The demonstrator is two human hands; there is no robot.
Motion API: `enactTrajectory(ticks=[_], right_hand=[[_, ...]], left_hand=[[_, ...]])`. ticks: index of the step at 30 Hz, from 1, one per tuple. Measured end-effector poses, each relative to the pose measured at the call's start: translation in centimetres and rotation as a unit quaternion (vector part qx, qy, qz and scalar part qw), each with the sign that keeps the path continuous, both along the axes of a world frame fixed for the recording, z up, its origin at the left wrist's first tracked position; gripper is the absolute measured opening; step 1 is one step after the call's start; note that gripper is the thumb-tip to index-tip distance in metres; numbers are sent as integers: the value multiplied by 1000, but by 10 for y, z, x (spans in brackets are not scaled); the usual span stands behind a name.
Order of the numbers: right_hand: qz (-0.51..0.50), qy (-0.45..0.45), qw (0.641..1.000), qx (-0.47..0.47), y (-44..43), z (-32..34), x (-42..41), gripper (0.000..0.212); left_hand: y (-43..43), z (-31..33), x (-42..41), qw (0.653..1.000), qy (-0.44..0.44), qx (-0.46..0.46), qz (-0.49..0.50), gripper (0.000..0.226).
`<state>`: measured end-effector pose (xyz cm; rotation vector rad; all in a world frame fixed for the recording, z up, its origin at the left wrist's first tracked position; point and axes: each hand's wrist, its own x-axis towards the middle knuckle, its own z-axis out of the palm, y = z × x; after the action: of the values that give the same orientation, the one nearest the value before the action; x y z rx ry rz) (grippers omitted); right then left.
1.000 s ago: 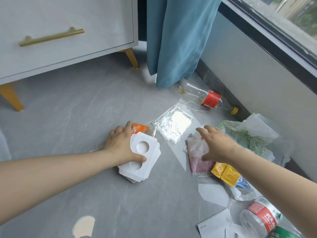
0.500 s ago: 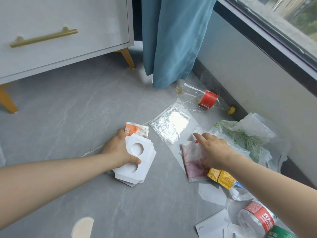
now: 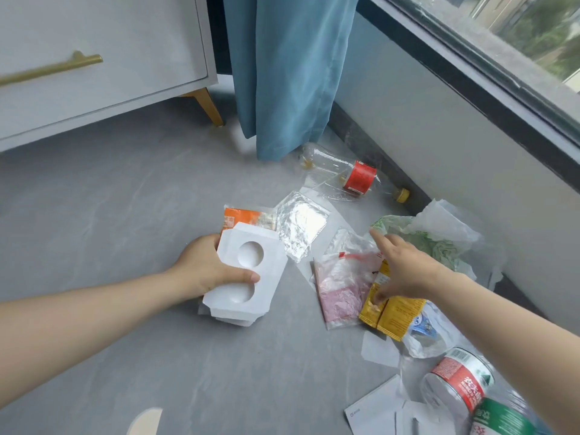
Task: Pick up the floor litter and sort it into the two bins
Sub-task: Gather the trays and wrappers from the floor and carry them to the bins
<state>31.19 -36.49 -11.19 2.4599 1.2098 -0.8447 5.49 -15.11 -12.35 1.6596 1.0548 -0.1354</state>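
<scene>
- Two plastic bottles are lying at the near right edge, one with a red and white label and one with a green label, beside loose white paper sheets on the grey floor.
- A yellow packet is lying flat just beyond them, with its left edge overlapping a clear bag with pink contents.
- The right hand is reaching over this bag and packet with its fingers straight and spread and its forefinger pointing away. Its thumb is coming down at the packet's top edge; whether it is touching is not clear, and it is holding nothing.
- The left hand is gripping a stack of white cards with round holes, thumb across the top card and fingers curling round the far edge. The stack's near end is sitting low at the floor.
- An orange packet is lying just past the stack, partly under it, and a silver foil pouch is lying right beside that.
- A crumpled plastic bag with green print is bunching up against the wall on the right.
- A clear bottle with a red label and yellow cap is lying on its side near the wall.
- A blue curtain is hanging down to the floor, with a white drawer cabinet standing to its left.
</scene>
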Motion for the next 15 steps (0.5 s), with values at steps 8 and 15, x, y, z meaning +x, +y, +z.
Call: enactTrajectory(ticks=[8,15], right_hand=[[38,-13,998,46,-8,-20,-26,131],[71,-47,993,77,-12,-26,-40,123]], left_hand=[[14,-13,55,989,21,110,-97,55],[14,-27,90,970,86,157,-163,90]])
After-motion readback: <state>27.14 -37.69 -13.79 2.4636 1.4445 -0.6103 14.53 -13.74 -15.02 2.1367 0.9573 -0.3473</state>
